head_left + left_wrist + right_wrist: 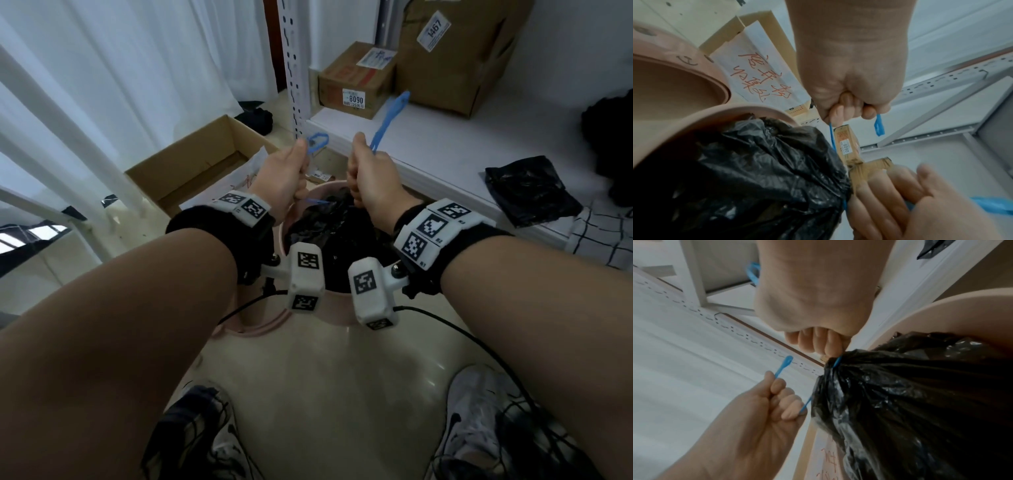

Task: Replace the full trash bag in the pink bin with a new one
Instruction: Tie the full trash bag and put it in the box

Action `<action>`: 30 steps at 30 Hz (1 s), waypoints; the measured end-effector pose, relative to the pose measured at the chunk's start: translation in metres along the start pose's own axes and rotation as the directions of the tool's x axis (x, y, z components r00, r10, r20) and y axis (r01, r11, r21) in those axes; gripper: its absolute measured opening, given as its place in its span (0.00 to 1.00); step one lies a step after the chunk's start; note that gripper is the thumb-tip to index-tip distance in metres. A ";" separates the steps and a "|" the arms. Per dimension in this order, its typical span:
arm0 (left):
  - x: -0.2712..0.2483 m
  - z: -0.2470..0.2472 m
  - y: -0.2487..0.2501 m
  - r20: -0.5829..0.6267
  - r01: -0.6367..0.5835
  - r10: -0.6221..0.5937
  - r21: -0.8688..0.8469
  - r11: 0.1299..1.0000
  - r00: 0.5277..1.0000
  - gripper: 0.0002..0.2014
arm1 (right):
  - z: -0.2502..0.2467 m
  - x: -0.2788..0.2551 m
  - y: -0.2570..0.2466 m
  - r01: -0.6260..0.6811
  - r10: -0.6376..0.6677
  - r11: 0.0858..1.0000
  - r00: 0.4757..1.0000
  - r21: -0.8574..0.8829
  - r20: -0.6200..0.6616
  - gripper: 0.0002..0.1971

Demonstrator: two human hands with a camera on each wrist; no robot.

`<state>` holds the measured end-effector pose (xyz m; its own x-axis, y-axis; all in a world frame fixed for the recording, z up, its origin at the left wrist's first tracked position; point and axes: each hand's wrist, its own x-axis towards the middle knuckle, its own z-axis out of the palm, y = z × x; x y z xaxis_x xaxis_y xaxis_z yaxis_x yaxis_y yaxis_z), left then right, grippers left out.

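The pink bin (329, 310) stands on the floor between my forearms, with the full black trash bag (329, 226) in it. The bag's mouth is gathered tight. My left hand (289, 171) is a fist around one blue drawstring (317, 141), whose loop sticks out above the thumb. My right hand (368, 174) grips the other blue drawstring (390, 118), its end pointing up and right. In the left wrist view the left hand (851, 110) holds the string (832, 138) above the bag (756, 170). In the right wrist view the right hand (818, 344) grips right at the bag's neck (836, 361).
A folded black bag (531, 192) lies on the low white shelf (445, 144) at right, near two cardboard parcels (356, 82). An open cardboard box (191, 164) sits on the floor at left beside a white curtain. A pink ring (674, 78) lies by the bin. My shoes are below.
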<state>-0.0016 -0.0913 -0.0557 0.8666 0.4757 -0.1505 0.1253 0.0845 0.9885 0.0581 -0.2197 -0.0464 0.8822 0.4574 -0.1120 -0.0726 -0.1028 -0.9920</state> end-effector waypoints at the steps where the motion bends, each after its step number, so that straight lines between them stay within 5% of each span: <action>1: -0.001 -0.002 -0.002 0.005 -0.015 0.015 0.064 0.998 1.000 0.21 | -0.002 0.002 0.003 -0.005 0.005 0.999 1.000 -0.043 0.000 0.26; 6: -0.004 -0.006 -0.014 0.040 -0.027 0.015 0.328 0.944 0.999 0.20 | -0.014 0.008 0.017 -0.077 0.091 0.947 0.995 -0.311 0.030 0.24; 10: -0.005 0.007 0.007 0.034 -0.117 0.112 0.236 0.965 0.993 0.18 | -0.015 0.010 0.008 -0.025 0.136 0.834 0.977 -0.551 0.162 0.14; 14: -0.009 0.017 0.037 0.021 -0.175 0.174 0.047 0.983 0.985 0.17 | -0.011 0.000 -0.011 0.068 0.163 0.784 0.936 -0.616 0.311 0.33; 17: -0.013 0.024 0.056 0.045 -0.187 0.190 -0.058 0.981 0.981 0.16 | -0.003 -0.003 -0.018 0.297 0.082 0.634 0.892 -0.714 0.444 0.21; 21: -0.018 0.025 0.063 0.104 -0.243 0.244 -0.020 0.970 0.964 0.15 | 0.009 -0.008 -0.021 0.363 -0.001 0.534 0.903 -0.764 0.429 0.24; 24: -0.020 0.017 0.061 0.138 -0.217 0.186 0.268 0.939 0.973 0.21 | 0.005 -0.008 -0.026 0.358 -0.044 0.580 0.911 -0.731 0.411 0.24; 26: -0.021 0.012 0.053 0.252 -0.262 0.135 0.590 0.764 0.958 0.28 | -0.004 -0.006 -0.028 0.347 -0.053 0.559 0.921 -0.753 0.385 0.26; 28: -0.024 0.010 0.041 0.349 -0.298 0.045 0.718 0.629 0.936 0.22 | -0.012 -0.003 -0.028 0.313 -0.035 0.537 0.936 -0.783 0.349 0.26; 30: -0.025 0.011 0.032 0.380 -0.289 -0.027 0.744 0.603 0.924 0.16 | -0.018 -0.001 -0.027 0.268 -0.014 0.577 0.948 -0.772 0.319 0.27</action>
<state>-0.0138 -0.1096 -0.0204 0.9815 0.1045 -0.1605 0.1847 -0.7375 0.6496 0.0678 -0.2336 -0.0188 0.6890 0.7163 -0.1102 0.5536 -0.6183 -0.5578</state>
